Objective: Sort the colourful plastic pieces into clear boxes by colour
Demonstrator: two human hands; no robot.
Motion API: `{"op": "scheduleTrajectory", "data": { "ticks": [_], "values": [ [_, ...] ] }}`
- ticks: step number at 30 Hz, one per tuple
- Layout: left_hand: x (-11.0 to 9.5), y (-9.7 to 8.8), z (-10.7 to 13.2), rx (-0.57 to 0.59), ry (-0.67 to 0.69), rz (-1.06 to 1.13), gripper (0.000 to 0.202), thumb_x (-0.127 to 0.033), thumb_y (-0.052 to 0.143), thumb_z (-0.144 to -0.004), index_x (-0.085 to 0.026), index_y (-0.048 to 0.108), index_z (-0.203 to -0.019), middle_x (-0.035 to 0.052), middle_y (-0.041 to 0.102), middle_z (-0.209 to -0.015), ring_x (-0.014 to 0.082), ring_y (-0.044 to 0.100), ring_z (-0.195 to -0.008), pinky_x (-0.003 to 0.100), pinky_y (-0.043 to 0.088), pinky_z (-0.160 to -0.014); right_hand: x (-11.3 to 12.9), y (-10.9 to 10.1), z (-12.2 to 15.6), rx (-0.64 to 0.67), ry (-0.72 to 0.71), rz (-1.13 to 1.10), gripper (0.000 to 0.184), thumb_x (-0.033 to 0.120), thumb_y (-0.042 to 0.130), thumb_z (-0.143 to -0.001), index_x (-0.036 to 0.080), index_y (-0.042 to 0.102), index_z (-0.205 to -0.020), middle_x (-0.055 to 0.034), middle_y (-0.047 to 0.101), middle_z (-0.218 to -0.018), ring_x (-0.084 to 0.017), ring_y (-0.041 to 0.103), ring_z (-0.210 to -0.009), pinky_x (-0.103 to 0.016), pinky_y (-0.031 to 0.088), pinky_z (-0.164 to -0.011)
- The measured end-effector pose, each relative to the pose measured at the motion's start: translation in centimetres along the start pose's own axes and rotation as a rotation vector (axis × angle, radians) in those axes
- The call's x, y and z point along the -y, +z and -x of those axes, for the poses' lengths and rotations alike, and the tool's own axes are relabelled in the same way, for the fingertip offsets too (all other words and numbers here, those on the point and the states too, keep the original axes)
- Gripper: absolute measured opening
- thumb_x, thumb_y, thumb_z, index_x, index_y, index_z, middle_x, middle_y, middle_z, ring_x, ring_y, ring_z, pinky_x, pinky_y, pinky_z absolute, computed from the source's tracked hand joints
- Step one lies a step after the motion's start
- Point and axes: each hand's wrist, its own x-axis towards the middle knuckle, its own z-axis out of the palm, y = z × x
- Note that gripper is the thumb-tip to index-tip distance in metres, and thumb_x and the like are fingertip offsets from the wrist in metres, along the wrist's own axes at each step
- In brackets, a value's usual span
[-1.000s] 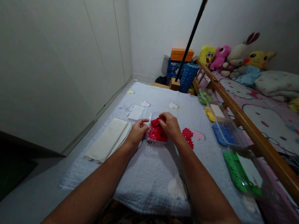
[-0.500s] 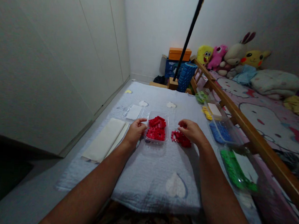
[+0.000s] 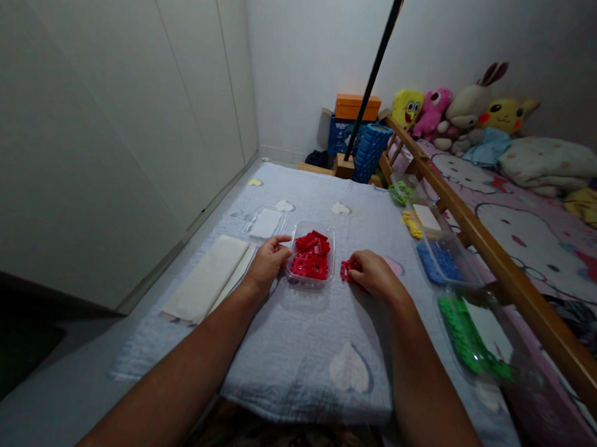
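A clear plastic tub (image 3: 329,233) filled with red toy pieces (image 3: 309,256) stands on a pale blue blanket (image 3: 302,344). My left hand (image 3: 267,261) grips the tub's left wall, with its fingers curled round the rim. My right hand (image 3: 372,275) lies just right of the tub, its fingers closed over loose red pieces (image 3: 346,269) on the blanket. Most of that small pile is hidden under the hand.
A clear lid (image 3: 265,223) and a folded white sheet (image 3: 207,279) lie to the left. Tubs of blue pieces (image 3: 438,261), green pieces (image 3: 465,332) and yellow pieces (image 3: 411,224) line the right side beside a wooden bed rail (image 3: 500,274). A black pole (image 3: 371,70) rises behind.
My right hand left the tub, moved right onto the loose red pieces, then drew them a little leftwards and closed on them. My left hand stayed on the tub.
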Motion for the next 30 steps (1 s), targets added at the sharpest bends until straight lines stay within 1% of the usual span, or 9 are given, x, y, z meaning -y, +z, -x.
{"op": "scheduleTrajectory", "data": {
  "ticks": [3,7,9,12,14,17,20,25,30],
  "values": [
    [0.0,0.0,0.0,0.003,0.004,-0.002,0.051,-0.029,0.074,-0.062,-0.016,0.062,-0.109,-0.0096,0.049,-0.058,0.0078,0.043,-0.046,0.021,0.031,-0.047,0.0,-0.1,0.1,-0.045,-0.004,-0.119,0.004,0.015,0.067,-0.081,0.018,0.069,-0.084,-0.0044,0.069,-0.090,-0.016,0.060,-0.082,-0.025,0.039,-0.071],
    [0.2,-0.1,-0.1,0.000,-0.002,-0.008,0.052,-0.029,0.074,-0.062,-0.016,0.062,-0.110,-0.0098,0.049,-0.058,0.0076,0.042,-0.045,0.020,0.029,-0.046,-0.2,-0.3,0.1,-0.204,-0.001,-0.254,0.005,0.020,0.070,-0.079,0.019,0.068,-0.084,-0.0029,0.068,-0.091,-0.016,0.059,-0.081,-0.026,0.042,-0.073],
    [0.3,-0.1,-0.2,0.001,-0.003,-0.007,0.052,-0.030,0.074,-0.062,-0.016,0.062,-0.111,-0.0099,0.049,-0.057,0.0077,0.042,-0.045,0.021,0.029,-0.046,-0.1,-0.4,-0.2,-0.257,-0.015,-0.353,0.007,0.022,0.069,-0.080,0.019,0.068,-0.086,-0.0027,0.068,-0.092,-0.015,0.059,-0.078,-0.027,0.043,-0.071],
    [0.4,-0.2,-0.3,0.007,-0.002,-0.006,0.053,-0.030,0.074,-0.061,-0.016,0.062,-0.111,-0.0100,0.048,-0.057,0.0078,0.042,-0.046,0.020,0.030,-0.047,0.7,-0.4,-0.9,-0.290,-0.063,-0.496,0.009,0.027,0.068,-0.082,0.020,0.068,-0.089,-0.0018,0.068,-0.088,-0.015,0.058,-0.073,-0.028,0.045,-0.069],
    [0.4,-0.2,-0.3,0.008,-0.001,-0.005,0.053,-0.030,0.074,-0.061,-0.016,0.061,-0.111,-0.0100,0.048,-0.057,0.0079,0.043,-0.047,0.020,0.031,-0.048,1.6,-0.4,-1.6,-0.319,-0.111,-0.534,0.009,0.028,0.068,-0.083,0.020,0.067,-0.088,-0.0013,0.067,-0.085,-0.016,0.058,-0.073,-0.028,0.045,-0.070],
    [0.2,-0.2,-0.2,0.010,-0.003,-0.006,0.054,-0.032,0.074,-0.060,-0.015,0.061,-0.111,-0.0101,0.048,-0.057,0.0078,0.042,-0.047,0.020,0.030,-0.047,3.1,-0.3,-3.0,-0.358,-0.184,-0.472,0.004,0.022,0.068,-0.082,0.021,0.066,-0.085,-0.0015,0.067,-0.085,-0.017,0.059,-0.077,-0.030,0.046,-0.075],
    [0.0,-0.2,-0.1,0.012,0.000,-0.011,0.054,-0.032,0.073,-0.061,-0.015,0.061,-0.110,-0.0102,0.047,-0.056,0.0078,0.040,-0.046,0.021,0.029,-0.046,4.3,0.1,-4.4,-0.371,-0.228,-0.341,0.008,0.014,0.067,-0.082,0.021,0.067,-0.085,-0.0033,0.069,-0.088,-0.019,0.060,-0.084,-0.033,0.045,-0.082],
    [-0.1,-0.1,0.0,0.011,0.000,-0.006,0.053,-0.031,0.073,-0.060,-0.015,0.061,-0.108,-0.0095,0.049,-0.057,0.0079,0.041,-0.046,0.021,0.029,-0.046,5.7,1.3,-6.2,-0.386,-0.207,-0.167,0.009,0.013,0.064,-0.085,0.021,0.069,-0.088,-0.0083,0.072,-0.097,-0.024,0.060,-0.095,-0.039,0.045,-0.092],
    [0.0,-0.2,-0.1,0.014,-0.009,0.020,0.054,-0.032,0.074,-0.058,-0.016,0.061,-0.108,-0.0099,0.048,-0.057,0.0079,0.041,-0.046,0.021,0.029,-0.046,5.6,1.9,-6.6,-0.463,-0.181,-0.165,0.016,0.013,0.062,-0.086,0.020,0.071,-0.096,-0.0122,0.072,-0.108,-0.028,0.061,-0.105,-0.043,0.045,-0.099]
  ]
}}
